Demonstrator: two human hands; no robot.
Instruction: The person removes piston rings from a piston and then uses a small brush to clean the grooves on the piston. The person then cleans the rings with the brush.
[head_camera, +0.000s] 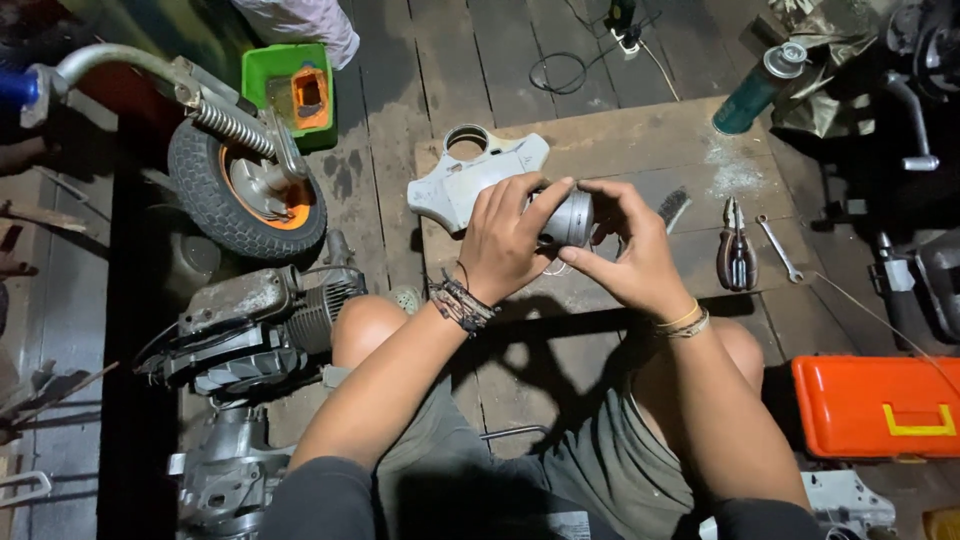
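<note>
Piston (570, 215), a grey metal cylinder, sits between both hands above the wooden board (700, 160), held out in front of the person's knees. How far the work on it has got is hard to read: it is out of the engine (250, 330) and in hand, and a thin ring-like loop seems to hang below it near the right thumb, though the view is too dim to be sure. The left hand (505, 245) grips it from the left, fingers curled close over the top and side. The right hand (635, 255) closes on it from the right, fingertips pinched narrow on its end and thumb under. Just behind the hands lies a pale metal cover (470, 180) with a round hole. To the right on the board are a brush (675, 205), pliers (735, 250) and a spanner (778, 248), all apart from the hands. Farther out stand a spray can (755, 90), an orange toolbox (875, 405), a small wheel (245, 195) with its spring, and a green tray (290, 90).
</note>
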